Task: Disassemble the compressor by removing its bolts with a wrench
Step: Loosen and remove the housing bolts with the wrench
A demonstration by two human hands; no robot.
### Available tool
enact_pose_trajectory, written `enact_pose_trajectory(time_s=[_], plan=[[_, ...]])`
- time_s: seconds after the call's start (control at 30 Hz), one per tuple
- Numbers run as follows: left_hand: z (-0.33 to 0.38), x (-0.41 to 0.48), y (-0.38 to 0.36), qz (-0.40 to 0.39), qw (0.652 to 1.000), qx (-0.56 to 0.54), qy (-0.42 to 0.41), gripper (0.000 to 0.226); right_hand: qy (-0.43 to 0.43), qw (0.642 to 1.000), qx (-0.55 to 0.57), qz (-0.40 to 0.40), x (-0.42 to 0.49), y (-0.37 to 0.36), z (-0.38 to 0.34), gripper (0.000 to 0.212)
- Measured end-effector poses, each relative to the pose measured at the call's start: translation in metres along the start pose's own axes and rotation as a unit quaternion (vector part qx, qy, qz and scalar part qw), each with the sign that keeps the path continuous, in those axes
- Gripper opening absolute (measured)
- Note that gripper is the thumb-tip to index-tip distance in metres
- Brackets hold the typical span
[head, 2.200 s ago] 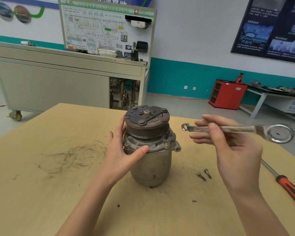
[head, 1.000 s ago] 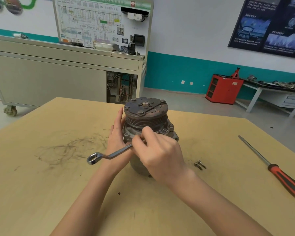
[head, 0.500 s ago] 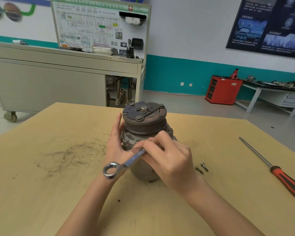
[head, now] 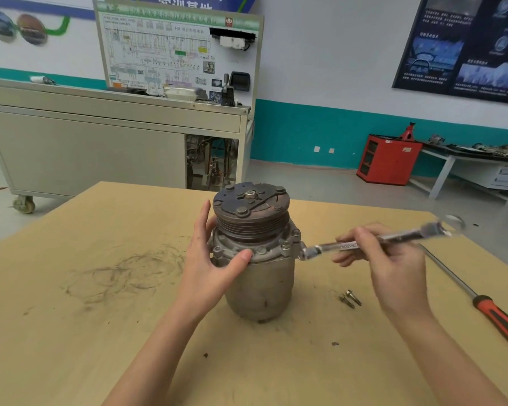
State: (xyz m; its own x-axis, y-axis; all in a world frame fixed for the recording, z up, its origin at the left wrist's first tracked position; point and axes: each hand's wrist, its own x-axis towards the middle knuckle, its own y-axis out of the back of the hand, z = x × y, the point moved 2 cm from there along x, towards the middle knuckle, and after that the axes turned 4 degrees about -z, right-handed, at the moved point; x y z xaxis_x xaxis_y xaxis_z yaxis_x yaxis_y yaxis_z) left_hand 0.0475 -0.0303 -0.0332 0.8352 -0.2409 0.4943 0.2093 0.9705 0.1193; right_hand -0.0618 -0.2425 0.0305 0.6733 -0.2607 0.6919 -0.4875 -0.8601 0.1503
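Left hand (head: 208, 268) grips the upright compressor (head: 255, 259) mid-counter (head: 100, 332); right hand (head: 393, 265) holds a wrench (head: 379, 238) at its flange. Two loose bolts (head: 350, 298) lie just right; the counter edges lie well apart from it.

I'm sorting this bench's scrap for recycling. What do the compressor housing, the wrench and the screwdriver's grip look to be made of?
The compressor housing is probably cast aluminium, judging by its dull grey, grainy, stained surface. The wrench is likely chrome-plated steel: it has a bright, mirror-like shine, though it is blurred here. The screwdriver grip looks like matte plastic or rubber, red with black panels.
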Motion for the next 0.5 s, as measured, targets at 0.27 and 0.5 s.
enact_pose_trajectory(time_s=[0.27,0.5], plan=[[0.002,-0.001,-0.001,0.002,1.0,0.018,0.013,0.098,-0.049,0.997,-0.006,-0.065,0.005,0.005,-0.016,0.02],[0.003,-0.002,-0.001,0.002,1.0,0.018,0.002,0.099,0.246,0.904,-0.33,-0.117,-0.019,-0.042,-0.061,0.031]])
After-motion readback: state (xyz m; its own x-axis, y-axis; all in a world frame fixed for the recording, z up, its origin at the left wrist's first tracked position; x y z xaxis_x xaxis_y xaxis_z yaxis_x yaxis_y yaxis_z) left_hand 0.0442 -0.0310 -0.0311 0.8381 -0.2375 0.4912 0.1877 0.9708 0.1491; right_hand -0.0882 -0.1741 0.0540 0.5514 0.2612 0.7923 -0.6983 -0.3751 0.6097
